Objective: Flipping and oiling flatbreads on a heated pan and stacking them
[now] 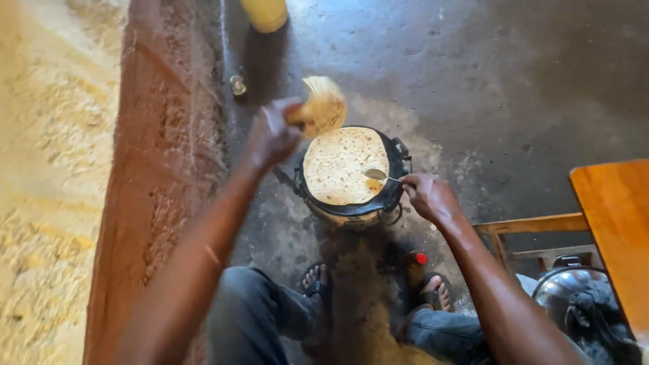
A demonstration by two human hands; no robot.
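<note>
A round flatbread (343, 164) with brown spots lies on a black pan (389, 196) atop a small stove on the floor. My left hand (274, 135) is raised above the pan's left side, gripping a second, folded flatbread (323, 107) that looks blurred. My right hand (427, 196) sits at the pan's right edge and holds a metal spoon (377, 175), whose bowl rests over the flatbread on the pan.
My sandalled feet (318, 280) flank a small bottle with a red cap (418, 262) just below the stove. A wooden table (615, 230) and a metal pot lid (568, 287) stand at the right. A rough reddish wall (162, 169) runs along the left; a yellow container (265, 13) stands at the top.
</note>
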